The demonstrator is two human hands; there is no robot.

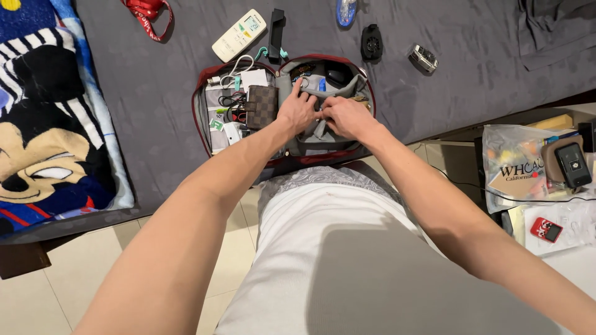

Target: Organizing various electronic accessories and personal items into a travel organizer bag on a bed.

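Both hands are seen working inside the open red-trimmed grey zip-around fabric organiser case (205, 133), which lies flat on the dark grey bedsheet (465, 93) at the near edge of the bed. The left hand (297, 111) is curled over the grey elastic mesh pocket (316, 131) in the right half of the case, its forefinger stretched up toward the pocket's top edge; the fabric appears to be pinched, though what lies under the fingers cannot be told. The right hand (347, 118) is pressed against it, fingers bent down into the same pocket; whether anything is gripped there cannot be told either.

As a judgement, the pocket mouth is best kept spread by one hand while the other works inside, so the elastic is not dragged over the contents.

Just left of the left hand, a brown checked leather wallet (261, 105) and tangled black and white cables (231, 99) are packed tight; little room is left on that side. Beyond the fingertips, a white rectangular remote control (239, 35), a black oval key fob (371, 42) and a small silver metal gadget (423, 58) lie apart on the sheet, with open sheet between. Right of the right hand the sheet is open up to the bed's edge. The case's near rim sits close to that edge, so pulling toward the body is judged risky.
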